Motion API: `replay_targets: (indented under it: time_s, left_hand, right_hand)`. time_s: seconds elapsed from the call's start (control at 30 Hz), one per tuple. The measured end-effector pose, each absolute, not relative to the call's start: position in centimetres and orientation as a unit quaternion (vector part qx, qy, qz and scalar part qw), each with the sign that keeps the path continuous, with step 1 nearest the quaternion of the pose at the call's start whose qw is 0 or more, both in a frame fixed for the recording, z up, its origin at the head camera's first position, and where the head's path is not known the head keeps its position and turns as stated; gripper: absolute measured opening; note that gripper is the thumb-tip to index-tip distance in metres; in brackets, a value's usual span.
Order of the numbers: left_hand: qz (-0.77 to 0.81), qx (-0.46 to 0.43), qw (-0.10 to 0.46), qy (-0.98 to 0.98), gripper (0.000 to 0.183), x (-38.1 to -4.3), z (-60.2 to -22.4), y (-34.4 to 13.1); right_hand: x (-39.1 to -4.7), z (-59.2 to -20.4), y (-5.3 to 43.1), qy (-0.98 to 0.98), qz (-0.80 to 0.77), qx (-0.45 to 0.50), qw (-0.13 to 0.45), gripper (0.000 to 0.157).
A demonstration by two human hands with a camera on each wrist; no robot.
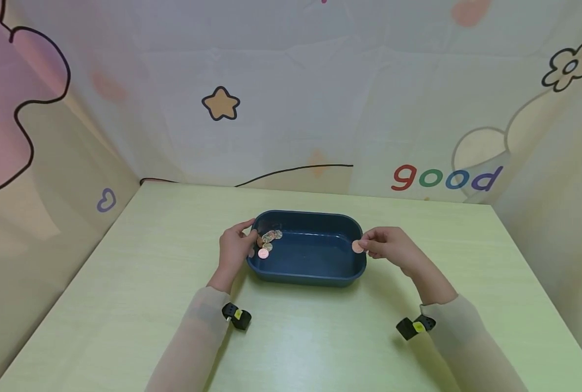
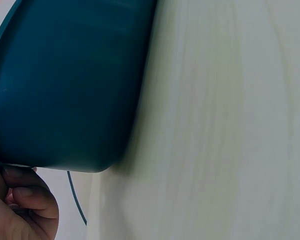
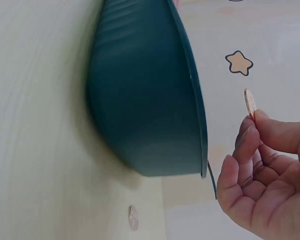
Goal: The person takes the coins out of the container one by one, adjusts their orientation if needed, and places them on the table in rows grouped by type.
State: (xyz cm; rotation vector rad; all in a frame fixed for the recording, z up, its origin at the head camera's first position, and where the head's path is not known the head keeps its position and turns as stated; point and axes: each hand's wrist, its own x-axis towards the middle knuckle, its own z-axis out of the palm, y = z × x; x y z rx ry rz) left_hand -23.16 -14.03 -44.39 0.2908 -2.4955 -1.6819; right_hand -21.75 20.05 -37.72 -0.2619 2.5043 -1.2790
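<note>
A dark blue oblong tub point(image 1: 310, 256) stands on the table, several coins point(image 1: 268, 247) gathered at the left end of its floor. My left hand point(image 1: 236, 250) grips the rim at that end, thumb over the edge; in the left wrist view its curled fingers point(image 2: 32, 197) are below the tub wall. Between right thumb and fingertips I pinch a copper-coloured coin point(image 1: 357, 246), held just over the right end of the rim. In the right wrist view the right hand point(image 3: 270, 185) holds this coin edge-on, above the rim.
Another coin point(image 3: 133, 217) lies on the table beyond the tub's end in the right wrist view. The pale green table point(image 1: 124, 305) ends at a printed cloth backdrop point(image 1: 291, 109) behind, with cloth at both sides too.
</note>
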Motion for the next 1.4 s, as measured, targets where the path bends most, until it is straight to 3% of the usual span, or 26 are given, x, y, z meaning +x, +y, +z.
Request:
replay_targets:
  time_s: [0.67,1.4]
  left_hand:
    - [-0.561,0.097,0.06,-0.82,0.042,-23.0,-44.5,-14.0]
    - [-0.555,0.103,0.048,-0.824,0.042,-23.3,-44.6,-14.0]
  right_hand:
    - [-20.8,-39.9,23.8,0.89,-0.42,-0.064,0.166,0.029]
    - [-22.6,-42.9,24.1,0.898,-0.391,-0.052,0.195,0.023]
